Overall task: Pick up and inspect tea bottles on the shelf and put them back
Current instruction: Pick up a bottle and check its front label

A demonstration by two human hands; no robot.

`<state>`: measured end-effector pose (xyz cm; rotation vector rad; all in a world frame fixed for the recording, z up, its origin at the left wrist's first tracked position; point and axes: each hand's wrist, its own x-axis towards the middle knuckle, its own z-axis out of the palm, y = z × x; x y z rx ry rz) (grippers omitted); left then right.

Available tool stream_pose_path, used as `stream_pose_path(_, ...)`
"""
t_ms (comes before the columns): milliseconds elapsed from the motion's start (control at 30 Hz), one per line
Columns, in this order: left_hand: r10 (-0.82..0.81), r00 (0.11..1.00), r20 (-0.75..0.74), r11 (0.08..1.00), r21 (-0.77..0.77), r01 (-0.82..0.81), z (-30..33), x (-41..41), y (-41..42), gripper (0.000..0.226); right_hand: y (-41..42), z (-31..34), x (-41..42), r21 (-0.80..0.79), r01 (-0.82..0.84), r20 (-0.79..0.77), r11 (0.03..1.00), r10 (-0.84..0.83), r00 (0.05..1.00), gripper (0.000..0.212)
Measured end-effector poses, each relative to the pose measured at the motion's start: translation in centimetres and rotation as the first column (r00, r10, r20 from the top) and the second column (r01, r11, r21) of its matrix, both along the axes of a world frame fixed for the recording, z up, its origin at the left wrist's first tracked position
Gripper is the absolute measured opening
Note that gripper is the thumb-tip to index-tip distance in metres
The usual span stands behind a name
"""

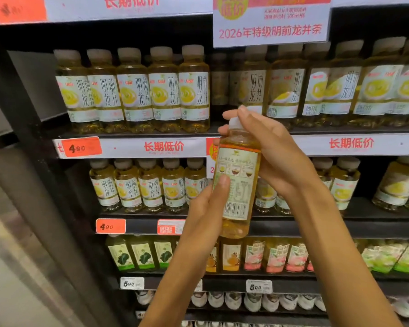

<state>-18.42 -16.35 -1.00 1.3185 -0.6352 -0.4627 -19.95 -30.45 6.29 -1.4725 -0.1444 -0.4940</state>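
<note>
You hold the bottle (236,182) in front of the shelf (132,147), back label toward you for reading; left hand (206,208) grips its lower body, right hand (276,156) fingers wrap its neck.

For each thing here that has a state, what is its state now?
Held tea bottle: off the shelf, capped, back label facing the camera.
Left hand: grips the bottle's lower part.
Right hand: grips its upper part.
Top shelf row: bottles upright, capped.
</note>
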Motion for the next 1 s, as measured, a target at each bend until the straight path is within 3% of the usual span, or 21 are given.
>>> stream_pose_path(100,-0.136,0.973,-0.186,0.982,-0.156,0.107,0.0,0.6,-0.2,0.058,0.0,0.2,0.5,0.081,-0.089,0.013,0.993,0.088,0.996,0.027)
stream_pose_path(233,-0.544,0.730,-0.414,0.827,-0.411,0.383,-0.1,0.8,-0.1,0.071,0.7,-0.3,1.5,0.342,-0.315,0.097,0.885,0.300,0.949,0.030)
stream_pose_path(333,-0.646,0.624,-0.441,0.756,-0.484,0.441,-0.7,1.2,-0.2,0.075,0.9,-0.5,2.2,0.386,-0.352,0.123,0.853,0.331,0.936,0.026)
stream_pose_path(367,-0.631,0.643,-0.435,0.770,-0.454,0.448,-0.8,1.4,-0.2,0.076,0.9,-0.4,2.2,0.364,-0.329,0.113,0.871,0.309,0.944,0.023)
stream_pose_path(500,-0.289,0.924,-0.251,0.954,-0.155,0.257,-1.4,2.8,0.1,0.072,0.4,0.3,1.9,0.146,-0.101,0.063,0.984,0.093,0.994,0.020)
stream_pose_path(600,-0.205,0.971,-0.124,0.972,-0.139,0.187,-0.8,3.1,0.6,0.071,0.5,0.6,1.7,-0.009,0.074,0.047,0.997,-0.074,0.996,0.020)
stream_pose_path(667,-0.177,0.977,-0.118,0.980,-0.110,0.164,-0.6,2.8,0.5,0.064,0.6,0.5,1.6,-0.064,0.115,0.022,0.991,-0.114,0.993,0.022)
stream_pose_path(767,-0.278,0.928,-0.249,0.947,-0.232,0.221,-0.4,2.3,0.2,0.068,0.8,0.5,1.5,-0.059,0.072,0.001,0.996,-0.072,0.997,0.025)
stream_pose_path(867,-0.548,0.742,-0.386,0.816,-0.442,0.372,0.3,1.7,0.3,0.068,1.0,0.3,1.6,0.193,-0.111,0.027,0.975,0.108,0.994,0.028)
stream_pose_path(1000,-0.654,0.641,-0.403,0.730,-0.559,0.393,0.4,1.4,0.6,0.076,0.8,-0.3,2.0,0.347,-0.203,0.002,0.916,0.215,0.977,0.027)
